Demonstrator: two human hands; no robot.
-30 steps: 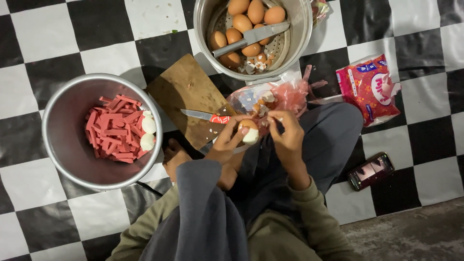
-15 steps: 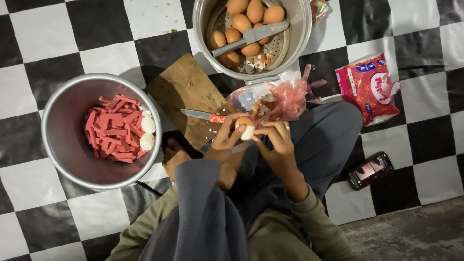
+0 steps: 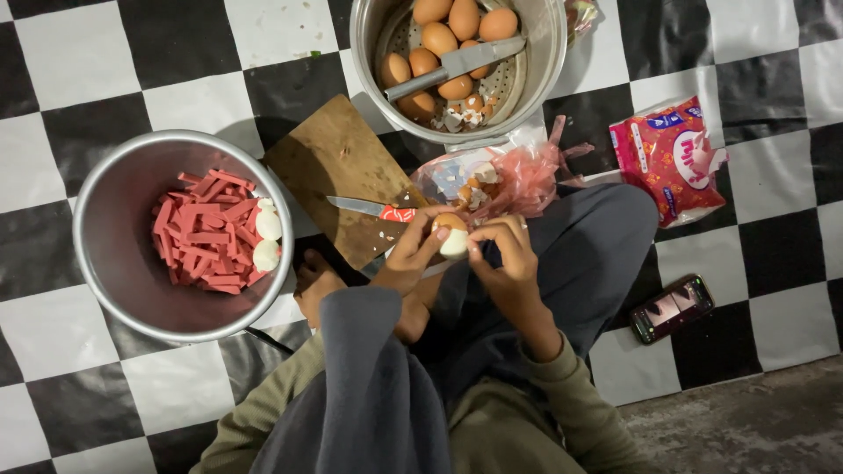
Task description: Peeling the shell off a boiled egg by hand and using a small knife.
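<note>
The person sits on a black-and-white checkered floor [image 3: 79, 61] and holds a boiled egg [image 3: 452, 235] between both hands, just above the lap. The left hand [image 3: 413, 250] cradles the egg from below and the side, its grip closed around the half-peeled egg. The right hand [image 3: 505, 259] pinches at the egg's right side, thumb and fingertips narrowed onto it; brown shell shows on the top of the egg, bare white below.

Just beyond the hands lies a wooden cutting board [image 3: 338, 167] with a small knife [image 3: 373, 209] resting on its near edge, red handle toward the hands. Beside the board, a pinkish plastic bag [image 3: 514, 175] holds bits of eggshell. Farther off stands a metal steamer pot [image 3: 536, 79] with brown eggs [image 3: 439, 39] inside and a cleaver [image 3: 457, 66] laid across them, with shell fragments at the pot's near side.

To the left stands a round metal bowl [image 3: 114, 254] holding red sausage strips [image 3: 206, 233] and two peeled white eggs [image 3: 268, 237] at the strips' right edge. To the right lie a red snack packet [image 3: 672, 158] and a phone [image 3: 672, 307], well apart from the hands.
</note>
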